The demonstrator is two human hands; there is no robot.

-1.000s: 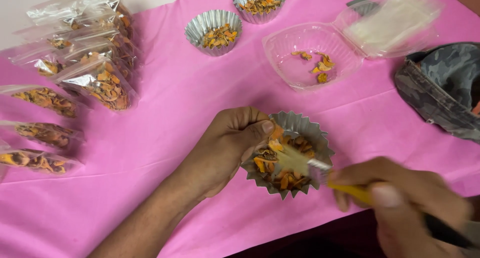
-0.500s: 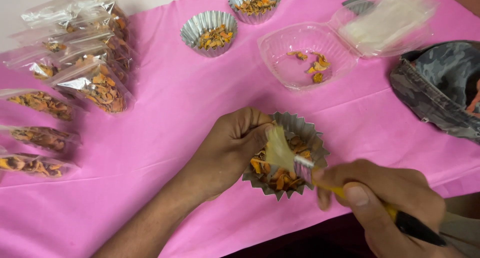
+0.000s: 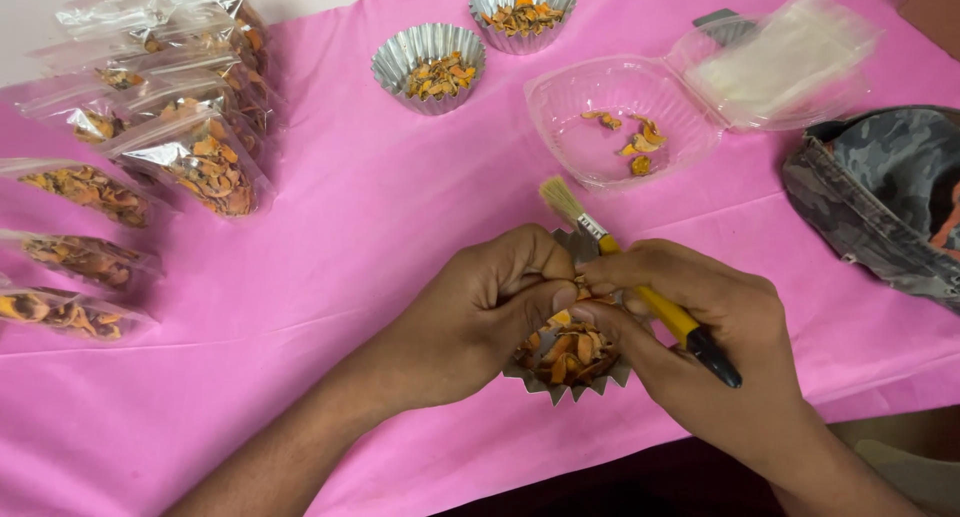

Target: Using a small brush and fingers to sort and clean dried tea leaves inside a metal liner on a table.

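Far left: clear packets point(image 3: 190, 157) of orange pieces on pink tablecloth point(image 3: 330, 257). Near centre: left hand point(image 3: 480, 307) pinching foil cup point(image 3: 570, 357) of orange pieces, touching right hand point(image 3: 700, 327), closed around yellow-handled brush point(image 3: 625, 262), bristles pointing far. Farther right: clear clamshell container point(image 3: 620, 117), camouflage cap point(image 3: 880, 197).

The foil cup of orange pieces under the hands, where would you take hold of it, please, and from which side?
Probably by the fluted rim of the foil cup on its near edge, coming from the table's front. That part shows bare, while the left hand and right hand, with the brush, cover the far rim. A light grip seems wise, since thin foil likely crumples.
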